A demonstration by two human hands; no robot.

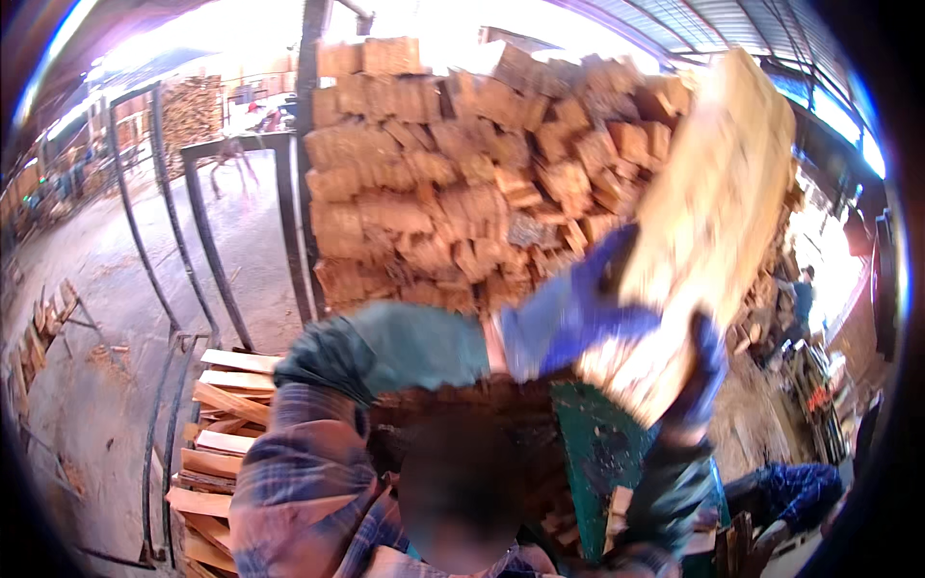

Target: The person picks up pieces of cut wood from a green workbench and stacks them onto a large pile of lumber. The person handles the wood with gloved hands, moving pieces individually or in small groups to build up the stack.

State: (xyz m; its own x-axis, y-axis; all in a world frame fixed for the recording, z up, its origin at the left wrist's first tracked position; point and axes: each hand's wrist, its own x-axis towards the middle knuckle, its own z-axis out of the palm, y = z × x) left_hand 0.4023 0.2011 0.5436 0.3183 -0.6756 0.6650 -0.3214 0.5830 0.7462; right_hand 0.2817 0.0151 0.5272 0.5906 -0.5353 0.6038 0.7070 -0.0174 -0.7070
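A large split log (713, 193), pale and blurred by motion, stands tilted up to the right in front of me. My left hand (588, 308), in a blue glove, grips its left side near the lower part. Around the lower right edge of the log closes my right hand (701, 371), also in a blue glove. Below the log's lower end is a green metal surface (597, 443), scuffed and marked. A small piece of split wood (619, 511) lies on it beside my right forearm.
Ahead rises a tall stack of wood blocks (405, 193) beside a dark metal post (306, 154). Split sticks (217, 462) fill a metal rack (159, 453) at my left. Another person (804, 297) is far off at the right. Blue cloth (800, 491) shows at the lower right.
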